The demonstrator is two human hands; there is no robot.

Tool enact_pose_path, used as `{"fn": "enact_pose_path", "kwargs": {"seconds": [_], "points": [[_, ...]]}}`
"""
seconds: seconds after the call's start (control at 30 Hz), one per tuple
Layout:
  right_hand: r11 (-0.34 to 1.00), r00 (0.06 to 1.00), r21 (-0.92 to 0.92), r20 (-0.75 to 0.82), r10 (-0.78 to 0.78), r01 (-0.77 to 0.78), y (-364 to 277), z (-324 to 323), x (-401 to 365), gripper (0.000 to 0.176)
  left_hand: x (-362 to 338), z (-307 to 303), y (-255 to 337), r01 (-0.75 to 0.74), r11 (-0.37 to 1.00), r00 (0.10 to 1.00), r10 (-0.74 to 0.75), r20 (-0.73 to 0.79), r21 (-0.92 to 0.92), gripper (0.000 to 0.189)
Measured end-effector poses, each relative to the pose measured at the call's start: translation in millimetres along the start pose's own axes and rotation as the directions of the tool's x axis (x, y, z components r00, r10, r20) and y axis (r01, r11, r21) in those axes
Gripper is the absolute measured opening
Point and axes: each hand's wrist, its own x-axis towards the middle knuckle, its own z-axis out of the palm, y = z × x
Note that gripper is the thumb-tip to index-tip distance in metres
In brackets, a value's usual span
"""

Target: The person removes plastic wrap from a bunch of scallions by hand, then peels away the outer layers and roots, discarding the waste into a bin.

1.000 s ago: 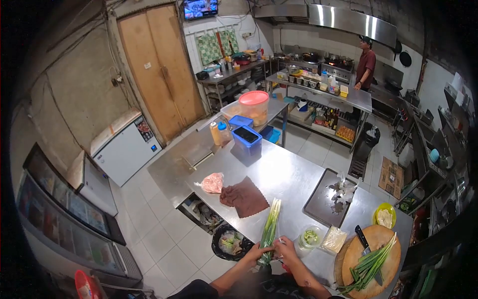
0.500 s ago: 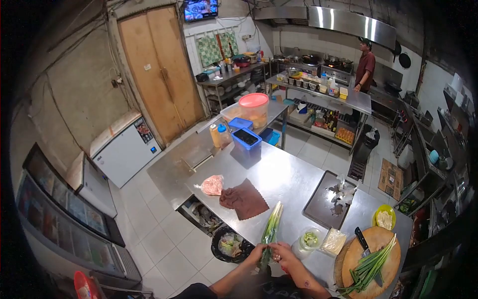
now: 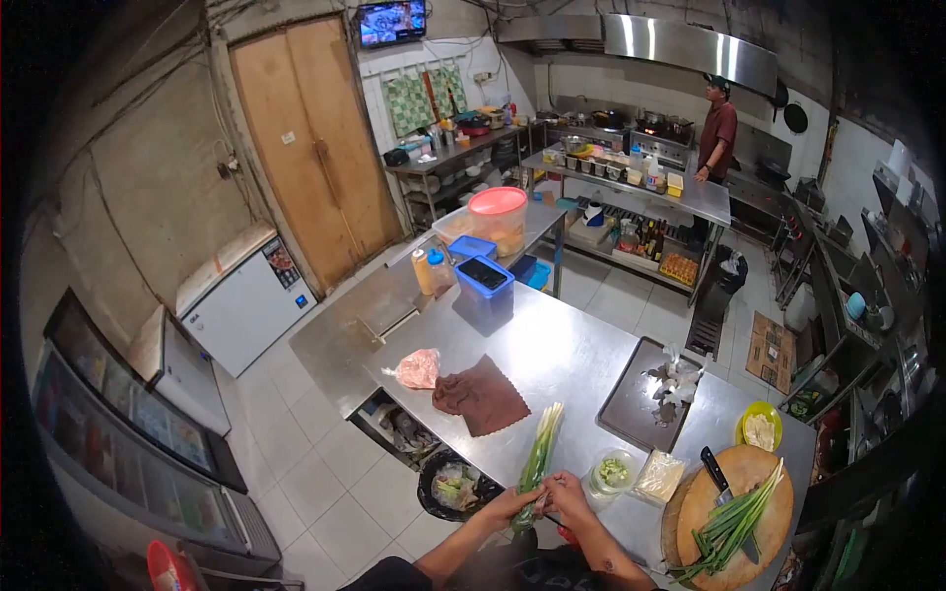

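My left hand (image 3: 506, 508) is wrapped round the lower part of a bundle of spring onions (image 3: 541, 445), its white ends pointing away from me over the steel table's edge. The lower stalks look shiny, as if in clear plastic. Close against the bundle on its right side, my right hand (image 3: 566, 495) has its fingers pinched together; what they grip is too small to make out. More spring onions (image 3: 734, 527) lie loose on a round wooden chopping board (image 3: 778, 492) to the right, across the blade of a black-handled knife (image 3: 717, 473).
A tub of chopped greens (image 3: 613, 473), a pale packet (image 3: 660, 477) and a yellow bowl (image 3: 759, 426) stand right. Farther off are a dark tray (image 3: 621, 404), a brown cloth (image 3: 483, 396) and a bagged pink lump (image 3: 418, 368). A bin (image 3: 458, 489) sits below left. A person (image 3: 717, 133) stands by the stoves.
My right hand has turned and lifted slightly, its fingers now pinched beside the bundle. The spring onions have shifted a little. The whole view has moved slightly.
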Motion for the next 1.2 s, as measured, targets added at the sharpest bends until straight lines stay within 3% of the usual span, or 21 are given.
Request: {"fn": "enact_pose_path", "kwargs": {"seconds": [0.03, 0.07, 0.13, 0.27, 0.33, 0.47, 0.5, 0.53, 0.57, 0.63, 0.7, 0.73, 0.8, 0.83, 0.87, 0.93, 0.97, 1.03, 1.07, 1.1, 1.2], "points": [[0.998, 1.0, -0.061, 0.021, 0.006, -0.005, -3, 0, -3, 0.017, -5, 10, 4, -0.098, 0.973, 0.987, 0.122, -0.104, 0.208, 0.043], [0.998, 1.0, -0.061, 0.021, 0.006, -0.005, -6, 1, -4, 0.017, -4, 9, 2, -0.098, 0.973, 0.987, 0.122, -0.104, 0.207, 0.043], [0.998, 0.995, 0.0, 0.064, 0.07, -0.07, -14, 9, -12, 0.025, -6, 11, 2, 0.092, 0.515, 0.788, 0.485, -0.378, 0.852, 0.062], [0.97, 0.998, -0.235, -0.032, 0.057, -0.063, -3, 17, -6, 0.04, -38, 61, 17, 0.254, 0.328, 0.736, 0.545, -0.402, 0.91, 0.076], [0.97, 0.99, -0.234, 0.103, 0.093, -0.067, -35, 35, -37, 0.045, -44, 67, 15, 0.222, 0.015, 0.703, 0.69, -0.171, 0.975, 0.075], [0.968, 0.98, -0.211, 0.169, -0.101, 0.136, 7, 15, -2, 0.043, -38, 57, 14, 0.211, -0.006, 0.698, 0.701, -0.147, 0.977, 0.067], [0.923, 0.945, -0.23, 0.184, -0.269, 0.307, 22, 9, 14, 0.041, -14, 26, 1, -0.126, 0.352, 0.629, 0.751, -0.199, 0.928, 0.063], [0.849, 0.881, -0.245, 0.203, -0.428, 0.469, 23, 10, 18, 0.039, -17, 33, 14, -0.463, 0.592, 0.576, 0.767, -0.284, 0.66, 0.059], [0.849, 0.881, -0.244, 0.204, -0.428, 0.469, 24, 7, 18, 0.039, -22, 38, 27, -0.483, 0.62, 0.603, 0.747, -0.279, 0.618, 0.04], [0.898, 0.926, -0.281, 0.272, -0.263, 0.338, 7, 17, -5, 0.042, -17, 34, 49, -0.505, 0.68, 0.665, 0.699, -0.262, 0.531, 0.038], [0.837, 0.932, -0.421, 0.254, -0.26, 0.349, 7, 23, -13, 0.044, -8, 28, 62, -0.51, 0.79, 0.753, 0.601, -0.268, 0.341, 0.036], [0.754, 0.934, -0.552, 0.237, -0.267, 0.356, 5, 27, -16, 0.046, -4, 25, 66, -0.511, 0.789, 0.752, 0.602, -0.267, 0.34, 0.036], [0.633, 0.9, -0.647, 0.228, -0.372, 0.426, -7, 39, -34, 0.044, 2, 22, 73, -0.514, 0.578, 0.628, 0.757, -0.181, 0.634, 0.038], [0.494, 0.853, -0.731, 0.234, -0.466, 0.47, -14, 47, -45, 0.042, -1, 33, 77, -0.551, 0.68, 0.655, 0.712, -0.255, 0.484, 0.039], [0.494, 0.854, -0.732, 0.233, -0.465, 0.469, -20, 53, -52, 0.042, -3, 38, 76, -0.551, 0.681, 0.656, 0.711, -0.255, 0.483, 0.039], [0.406, 0.802, -0.786, 0.182, -0.569, 0.466, -27, 60, -61, 0.045, -5, 47, 75, -0.577, 0.652, 0.545, 0.756, -0.363, 0.492, 0.04], [0.406, 0.802, -0.787, 0.18, -0.57, 0.465, -26, 60, -63, 0.045, -6, 52, 74, -0.549, 0.544, 0.427, 0.835, -0.347, 0.635, 0.04], [0.182, 0.658, -0.837, 0.252, -0.71, 0.517, -24, 59, -64, 0.045, 0, 52, 68, -0.599, 0.534, 0.353, 0.845, -0.402, 0.596, 0.04], [0.182, 0.656, -0.837, 0.25, -0.712, 0.516, -25, 60, -65, 0.045, 3, 51, 66, -0.646, 0.52, 0.279, 0.842, -0.463, 0.558, 0.04], [0.129, 0.648, -0.847, 0.286, -0.706, 0.515, -25, 61, -67, 0.043, 0, 58, 69, -0.53, 0.406, 0.104, 0.903, -0.418, 0.744, 0.041], [0.044, 0.657, -0.858, 0.358, -0.663, 0.512, -32, 71, -79, 0.039, 13, 45, 69, -0.64, 0.353, -0.028, 0.877, -0.48, 0.682, 0.04]]}}
